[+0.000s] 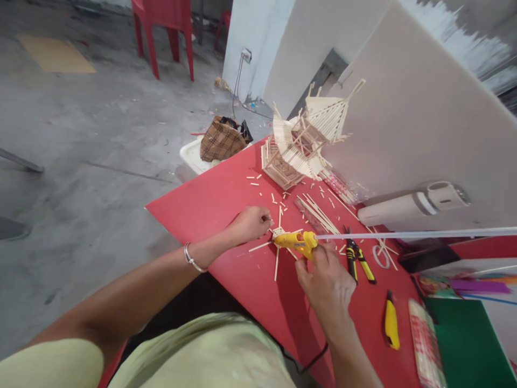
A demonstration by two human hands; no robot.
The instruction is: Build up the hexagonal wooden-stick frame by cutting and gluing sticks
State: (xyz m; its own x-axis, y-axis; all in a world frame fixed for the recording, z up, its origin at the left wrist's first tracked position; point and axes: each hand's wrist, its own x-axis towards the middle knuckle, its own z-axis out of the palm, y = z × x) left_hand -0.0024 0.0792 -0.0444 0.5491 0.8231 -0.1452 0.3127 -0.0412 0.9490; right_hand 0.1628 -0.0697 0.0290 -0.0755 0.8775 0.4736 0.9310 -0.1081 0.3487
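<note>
Beside the left hand [252, 223], its pinch unclear, a stick frame [279, 231], with glue gun [297, 241] in clenched right hand [329, 276]

We've got decent hand room across the red table's left corner [181, 206], but the stick tower [299, 156] blocks the back and pliers [352, 253] plus that long glue stick [404, 234] crowd our right.

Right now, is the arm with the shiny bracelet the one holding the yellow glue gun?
No, the right hand holds the yellow glue gun, while the silver bracelet is on the left arm.
</note>
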